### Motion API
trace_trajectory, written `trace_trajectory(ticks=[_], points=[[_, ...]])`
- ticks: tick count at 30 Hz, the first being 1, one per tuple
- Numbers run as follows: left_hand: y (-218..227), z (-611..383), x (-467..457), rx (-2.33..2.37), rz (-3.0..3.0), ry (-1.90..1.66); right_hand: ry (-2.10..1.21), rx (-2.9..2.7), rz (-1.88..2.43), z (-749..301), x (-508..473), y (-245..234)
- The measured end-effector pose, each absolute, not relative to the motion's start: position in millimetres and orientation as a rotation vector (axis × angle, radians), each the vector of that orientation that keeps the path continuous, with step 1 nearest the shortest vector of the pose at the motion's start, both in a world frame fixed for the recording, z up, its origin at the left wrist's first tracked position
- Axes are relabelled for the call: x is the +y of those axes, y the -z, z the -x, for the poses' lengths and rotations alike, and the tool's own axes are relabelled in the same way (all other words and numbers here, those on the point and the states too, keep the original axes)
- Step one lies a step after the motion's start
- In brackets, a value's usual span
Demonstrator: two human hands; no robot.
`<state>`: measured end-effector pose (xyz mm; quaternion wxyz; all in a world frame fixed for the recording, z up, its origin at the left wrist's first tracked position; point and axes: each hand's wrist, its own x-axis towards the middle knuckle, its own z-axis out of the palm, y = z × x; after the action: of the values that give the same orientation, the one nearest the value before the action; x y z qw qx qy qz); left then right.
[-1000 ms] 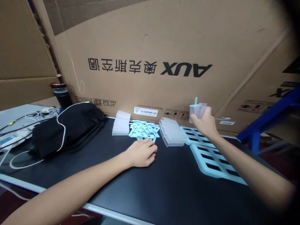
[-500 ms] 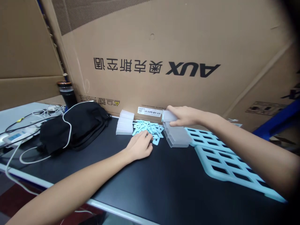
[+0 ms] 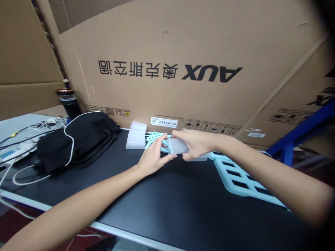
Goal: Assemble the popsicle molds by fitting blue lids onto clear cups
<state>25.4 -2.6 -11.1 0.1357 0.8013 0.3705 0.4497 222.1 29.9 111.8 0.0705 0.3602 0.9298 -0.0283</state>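
Observation:
My right hand (image 3: 193,141) is closed around a small translucent plastic box (image 3: 178,145), held tilted above the dark tabletop with a light-blue edge at its left end. At that end is my left hand (image 3: 154,156), its thumb and forefinger bracketing the box and seeming to touch it. Behind the left fingers lies a pile of flat light-blue plastic pieces (image 3: 151,137), partly hidden. More translucent boxes (image 3: 136,139) stand in a row left of the pile. Others (image 3: 201,158) are mostly covered by my right hand.
Light-blue grid trays (image 3: 235,174) lie at the right under my right forearm. A large cardboard carton (image 3: 167,94) rises behind the table (image 3: 167,212). On the left are a black bag (image 3: 78,143), a dark bottle (image 3: 69,104) and white cables (image 3: 34,179).
My right hand has brought its box left and nearer to me, from above the other boxes. The left hand has lifted from the blue pile to the box's end. The view has shifted slightly.

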Motion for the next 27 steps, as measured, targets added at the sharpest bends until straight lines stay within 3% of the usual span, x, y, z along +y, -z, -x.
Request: trace_trajectory(ticks=[13,27], points=[[13,-15,12,0.632,-2.454,-1.316,-0.023,2.767,-0.973,-234,22,-114],[17,-7,17,1.204,-2.839,-0.986,-0.102,2.705,-1.178,-257,22,-129]])
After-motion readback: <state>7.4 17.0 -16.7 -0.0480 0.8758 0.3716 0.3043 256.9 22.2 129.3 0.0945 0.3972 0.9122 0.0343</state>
